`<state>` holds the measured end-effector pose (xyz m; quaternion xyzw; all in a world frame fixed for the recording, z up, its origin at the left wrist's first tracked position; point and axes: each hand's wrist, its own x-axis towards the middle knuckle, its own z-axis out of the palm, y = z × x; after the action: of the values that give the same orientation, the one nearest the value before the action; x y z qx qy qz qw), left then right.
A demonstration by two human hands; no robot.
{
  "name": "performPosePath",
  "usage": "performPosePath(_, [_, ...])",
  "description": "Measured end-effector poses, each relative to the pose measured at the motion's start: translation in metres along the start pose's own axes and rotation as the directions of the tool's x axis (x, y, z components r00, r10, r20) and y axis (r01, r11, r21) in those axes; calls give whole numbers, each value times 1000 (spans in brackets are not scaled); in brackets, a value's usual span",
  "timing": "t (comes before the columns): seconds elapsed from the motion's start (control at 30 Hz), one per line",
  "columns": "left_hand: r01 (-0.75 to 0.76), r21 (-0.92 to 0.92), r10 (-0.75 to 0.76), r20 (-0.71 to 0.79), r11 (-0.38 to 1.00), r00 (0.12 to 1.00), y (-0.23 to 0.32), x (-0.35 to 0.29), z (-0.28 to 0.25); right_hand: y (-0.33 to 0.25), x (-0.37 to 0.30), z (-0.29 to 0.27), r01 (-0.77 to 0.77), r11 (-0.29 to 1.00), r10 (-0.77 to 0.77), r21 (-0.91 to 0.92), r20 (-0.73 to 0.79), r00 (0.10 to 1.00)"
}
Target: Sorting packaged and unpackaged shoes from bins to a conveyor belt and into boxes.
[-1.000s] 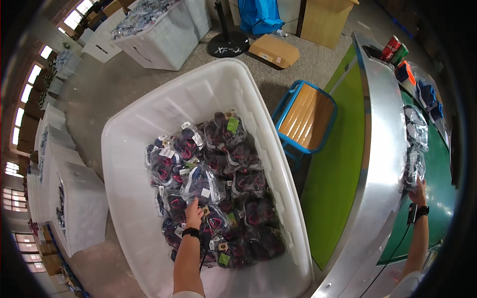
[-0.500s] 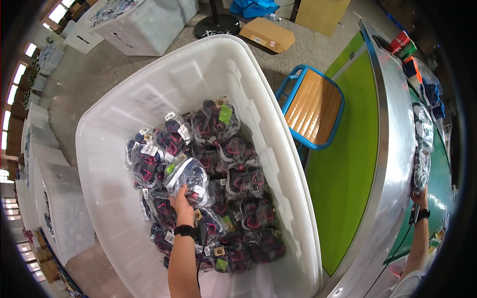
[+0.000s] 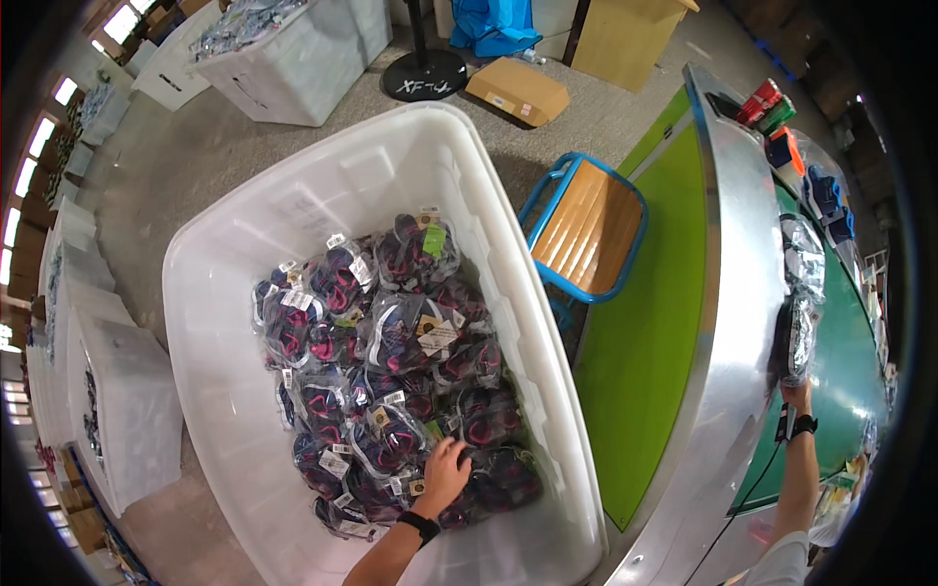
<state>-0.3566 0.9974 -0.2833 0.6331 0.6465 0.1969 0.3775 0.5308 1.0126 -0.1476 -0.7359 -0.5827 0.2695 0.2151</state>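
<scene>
Inside the white tub [image 3: 186,322], bagged shoes [image 3: 389,437] lie left of and beneath my left grip [image 3: 447,477], its fingers bent and loosely spread, pinching nothing I can see. I judge this step as reaching for a pair; the next move likely calls for closing on loose plastic. Well right of it, my right grip [image 3: 797,395] is at the near end of a wrapped bundle [image 3: 801,337] on the green tabletop [image 3: 842,342]; so near the warped rim, I can't tell whether it pinches.
</scene>
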Motion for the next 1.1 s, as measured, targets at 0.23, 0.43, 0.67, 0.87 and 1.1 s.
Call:
performPosePath(0.23, [152, -162, -141, 77, 975, 987, 100, -47, -40, -235, -33, 124, 138, -240, 532, 961, 12, 847])
performPosePath(0.43, [433, -664, -121, 462, 610, 879, 207, -65, -86, -460, -97, 201, -375, -332, -253, 865, 301, 919])
performPosePath(0.67, [512, -855, 5, 514, 82, 858, 257, -102, -98, -543, -168, 271, -95, 779, 48, 619, 93, 995])
performPosePath(0.87, [390, -920, -197, 374, 47, 906, 223, -155, -164, -581, -199, 333, -696, 118, -44, 709, 704, 709])
performPosePath(1.1, [351, -930, -531, 244, 107, 811, 143, -218, -218, -611, -197, 457, -927, -358, -111, 108, 981, 158])
